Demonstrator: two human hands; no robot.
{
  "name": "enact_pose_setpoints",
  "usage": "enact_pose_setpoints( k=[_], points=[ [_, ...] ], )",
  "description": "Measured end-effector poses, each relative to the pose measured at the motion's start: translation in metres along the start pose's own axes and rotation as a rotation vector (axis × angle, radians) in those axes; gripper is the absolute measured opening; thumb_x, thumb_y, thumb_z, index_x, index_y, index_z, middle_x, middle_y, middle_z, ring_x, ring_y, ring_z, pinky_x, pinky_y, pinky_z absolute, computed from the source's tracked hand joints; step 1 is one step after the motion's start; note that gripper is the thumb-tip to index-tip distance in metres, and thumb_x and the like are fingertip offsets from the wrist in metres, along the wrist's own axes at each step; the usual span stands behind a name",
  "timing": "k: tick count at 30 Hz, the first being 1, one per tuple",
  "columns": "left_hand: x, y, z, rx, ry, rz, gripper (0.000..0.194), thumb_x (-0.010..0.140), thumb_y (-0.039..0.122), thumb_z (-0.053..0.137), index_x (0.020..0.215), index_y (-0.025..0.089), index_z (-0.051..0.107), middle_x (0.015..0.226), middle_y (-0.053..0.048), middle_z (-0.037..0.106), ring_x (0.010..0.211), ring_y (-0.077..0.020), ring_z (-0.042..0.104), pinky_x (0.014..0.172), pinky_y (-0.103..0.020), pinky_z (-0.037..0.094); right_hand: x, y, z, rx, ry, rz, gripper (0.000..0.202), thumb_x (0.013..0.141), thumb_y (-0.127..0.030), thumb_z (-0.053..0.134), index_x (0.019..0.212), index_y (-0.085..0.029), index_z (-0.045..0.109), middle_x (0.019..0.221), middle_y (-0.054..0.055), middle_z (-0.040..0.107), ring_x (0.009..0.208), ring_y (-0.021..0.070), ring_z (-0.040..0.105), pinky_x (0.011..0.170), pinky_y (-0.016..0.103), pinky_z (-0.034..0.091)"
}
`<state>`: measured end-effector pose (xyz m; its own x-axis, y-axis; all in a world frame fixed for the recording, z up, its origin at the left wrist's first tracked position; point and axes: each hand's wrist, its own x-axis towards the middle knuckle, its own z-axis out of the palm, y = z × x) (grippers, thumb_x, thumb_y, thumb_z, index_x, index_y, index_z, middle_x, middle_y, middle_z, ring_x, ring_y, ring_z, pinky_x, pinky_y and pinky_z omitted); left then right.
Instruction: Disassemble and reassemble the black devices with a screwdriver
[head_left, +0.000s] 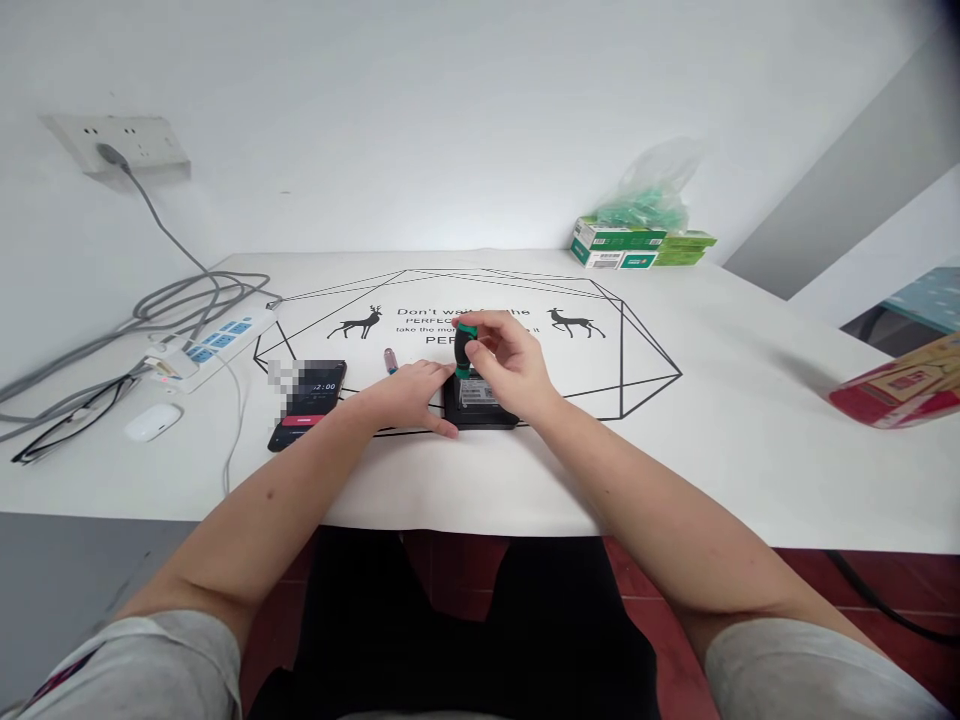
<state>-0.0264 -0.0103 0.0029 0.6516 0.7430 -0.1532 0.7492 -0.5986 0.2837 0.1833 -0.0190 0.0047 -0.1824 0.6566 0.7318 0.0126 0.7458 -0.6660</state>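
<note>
Head view: a screwdriver (466,352) with a green and black handle is held nearly upright by the right hand (510,362), whose fingers and thumb are closed around the handle. Beneath it, a flat black device (491,423) is laid near the front edge of the white table (675,470), about midway across; a pale printed label (477,391) is seen on its upper face, partly covered by the right hand. Where the screwdriver's tip is set cannot be made out. The left hand (414,392) is laid palm down at the device's left side, its thumb parted from the fingers and opened toward the near left corner; nothing is seen to be gripped by it. Just beyond the left hand, a small pinkish-handled tool (390,360) is left lying on the table. To the left, a phone (309,405) with a lit dark screen is placed, partly blurred by blocks. Farther left, a power strip (225,345), a small white case (154,422) and a pair of glasses (75,415) are set out among grey cables (206,290). Green and white boxes (619,243) are stacked by the wall, topped by a plastic bag (652,195), and a red packet (892,385) is seen at the far right.
</note>
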Motion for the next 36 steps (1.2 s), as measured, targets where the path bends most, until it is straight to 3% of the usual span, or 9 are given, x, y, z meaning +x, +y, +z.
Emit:
enact_pose_setpoints(
  k=[3, 8, 13, 21, 26, 28, 31, 36],
  points=[
    [-0.0013, 0.0003, -0.0003, -0.015, 0.010, 0.008, 0.104, 0.082, 0.075, 0.078, 0.161, 0.015, 0.046, 0.159, -0.022, 0.057, 0.148, -0.0459, 0.050, 0.121, -0.054, 0.042, 0.0018, 0.0010, 0.0008, -0.052, -0.002, -0.008, 0.025, 0.100, -0.044, 0.071, 0.122, -0.032, 0.071, 0.119, 0.006, 0.075, 0.098, 0.0219, 0.068, 0.082, 0.042, 0.060],
    [-0.0027, 0.0003, -0.0016, -0.021, 0.009, 0.018, 0.106, 0.085, 0.074, 0.077, 0.166, 0.017, 0.040, 0.160, -0.022, 0.056, 0.148, -0.0451, 0.050, 0.119, -0.054, 0.043, 0.0039, 0.0026, -0.0011, -0.048, -0.007, 0.043, 0.037, 0.092, -0.051, 0.081, 0.122, -0.031, 0.072, 0.116, 0.004, 0.072, 0.082, 0.0177, 0.060, 0.085, 0.043, 0.059],
    [-0.0013, -0.0004, -0.0020, 0.012, -0.002, 0.011, 0.101, 0.084, 0.076, 0.078, 0.160, 0.017, 0.048, 0.158, -0.023, 0.056, 0.145, -0.0451, 0.052, 0.117, -0.051, 0.046, 0.0049, -0.0030, -0.0058, 0.011, -0.017, 0.031, 0.027, 0.102, -0.049, 0.068, 0.120, -0.031, 0.078, 0.104, 0.004, 0.071, 0.094, 0.0208, 0.066, 0.087, 0.043, 0.059],
    [-0.0006, 0.0007, -0.0019, 0.017, -0.007, 0.003, 0.100, 0.084, 0.077, 0.078, 0.158, 0.016, 0.050, 0.157, -0.021, 0.058, 0.145, -0.0459, 0.052, 0.118, -0.050, 0.045, 0.0046, 0.0002, -0.0064, 0.055, 0.006, 0.046, 0.033, 0.098, -0.057, 0.074, 0.116, -0.030, 0.071, 0.111, 0.005, 0.071, 0.100, 0.0209, 0.069, 0.084, 0.040, 0.062],
    [-0.0014, 0.0011, -0.0025, 0.000, -0.013, 0.000, 0.105, 0.083, 0.076, 0.077, 0.163, 0.016, 0.045, 0.159, -0.022, 0.057, 0.146, -0.0465, 0.052, 0.119, -0.052, 0.043, 0.0017, -0.0002, -0.0029, 0.199, -0.029, 0.136, 0.040, 0.094, -0.056, 0.081, 0.114, -0.031, 0.056, 0.136, 0.006, 0.070, 0.103, 0.0195, 0.075, 0.084, 0.040, 0.066],
    [-0.0017, 0.0012, -0.0025, -0.001, -0.015, 0.000, 0.105, 0.084, 0.075, 0.076, 0.164, 0.016, 0.043, 0.160, -0.022, 0.056, 0.148, -0.0455, 0.051, 0.121, -0.052, 0.041, 0.0006, -0.0002, -0.0017, 0.195, -0.029, 0.142, 0.042, 0.093, -0.053, 0.083, 0.113, -0.031, 0.054, 0.133, 0.006, 0.074, 0.098, 0.0186, 0.076, 0.083, 0.040, 0.066],
    [-0.0020, 0.0006, -0.0018, -0.012, 0.001, 0.018, 0.105, 0.085, 0.072, 0.077, 0.165, 0.015, 0.042, 0.162, -0.022, 0.055, 0.147, -0.0441, 0.051, 0.122, -0.052, 0.041, -0.0008, 0.0014, -0.0005, 0.142, 0.008, 0.094, 0.040, 0.090, -0.048, 0.088, 0.113, -0.031, 0.060, 0.121, 0.004, 0.078, 0.094, 0.0191, 0.074, 0.082, 0.041, 0.064],
    [-0.0023, 0.0005, -0.0017, -0.027, 0.005, 0.024, 0.102, 0.085, 0.072, 0.077, 0.165, 0.018, 0.042, 0.162, -0.021, 0.055, 0.146, -0.0437, 0.052, 0.118, -0.051, 0.044, -0.0014, 0.0013, -0.0029, 0.049, 0.041, 0.008, 0.033, 0.091, -0.046, 0.086, 0.117, -0.033, 0.071, 0.120, 0.004, 0.080, 0.089, 0.0199, 0.072, 0.086, 0.045, 0.062]
  ],
)
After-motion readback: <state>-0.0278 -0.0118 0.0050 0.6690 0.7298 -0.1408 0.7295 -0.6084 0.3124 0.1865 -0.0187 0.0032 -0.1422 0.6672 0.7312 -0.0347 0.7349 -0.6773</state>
